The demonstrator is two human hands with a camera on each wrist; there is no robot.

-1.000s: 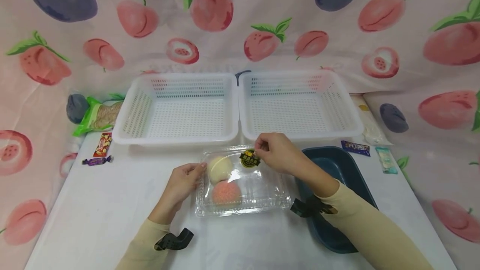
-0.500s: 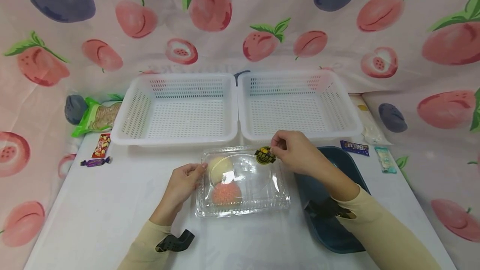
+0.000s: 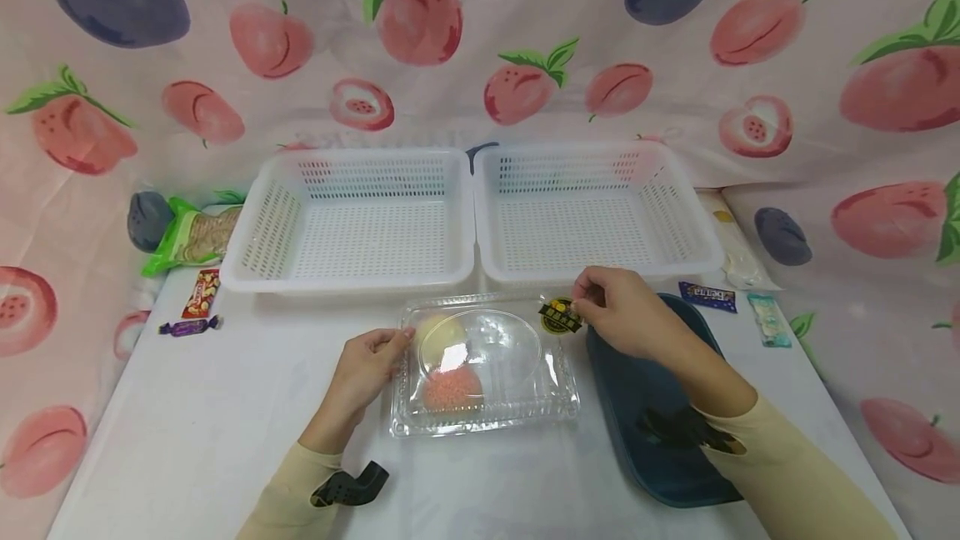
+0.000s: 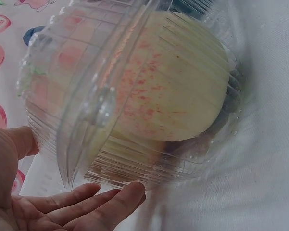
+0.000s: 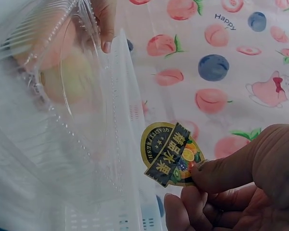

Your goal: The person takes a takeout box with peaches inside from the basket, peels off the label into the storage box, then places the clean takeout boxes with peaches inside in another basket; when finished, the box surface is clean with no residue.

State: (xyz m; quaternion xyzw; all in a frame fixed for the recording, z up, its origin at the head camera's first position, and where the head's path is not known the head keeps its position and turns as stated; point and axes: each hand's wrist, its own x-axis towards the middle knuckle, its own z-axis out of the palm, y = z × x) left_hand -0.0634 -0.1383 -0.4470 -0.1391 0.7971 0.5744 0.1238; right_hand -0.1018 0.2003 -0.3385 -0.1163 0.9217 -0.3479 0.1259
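Note:
My right hand (image 3: 622,312) pinches a black and gold sticker (image 3: 560,315) between thumb and forefinger, at the top right corner of a clear plastic clamshell box (image 3: 510,419). Fruit pictures and the words "Quality Fresh" show on the sticker (image 5: 167,153) in the right wrist view. On the box's left edge my left hand (image 3: 365,373) keeps hold, thumb at the lid rim and fingers along the lower side. Inside, at the left, lie a pale yellow round fruit (image 3: 437,338) and a pinkish-orange one (image 3: 453,390). The lid is down over them.
Two white slotted baskets (image 3: 352,282) (image 3: 600,272) stand behind the box. A dark blue tray (image 3: 645,440) lies under the right forearm. Snack packets rest at the sides: a green bag (image 3: 197,233), a red packet (image 3: 202,293), a purple sweet (image 3: 189,327), a blue bar (image 3: 707,297) and a pale-green packet (image 3: 769,321).
My right hand has moved right with the sticker, from over the lid to past the box's top right corner. The left hand and the box stay in place.

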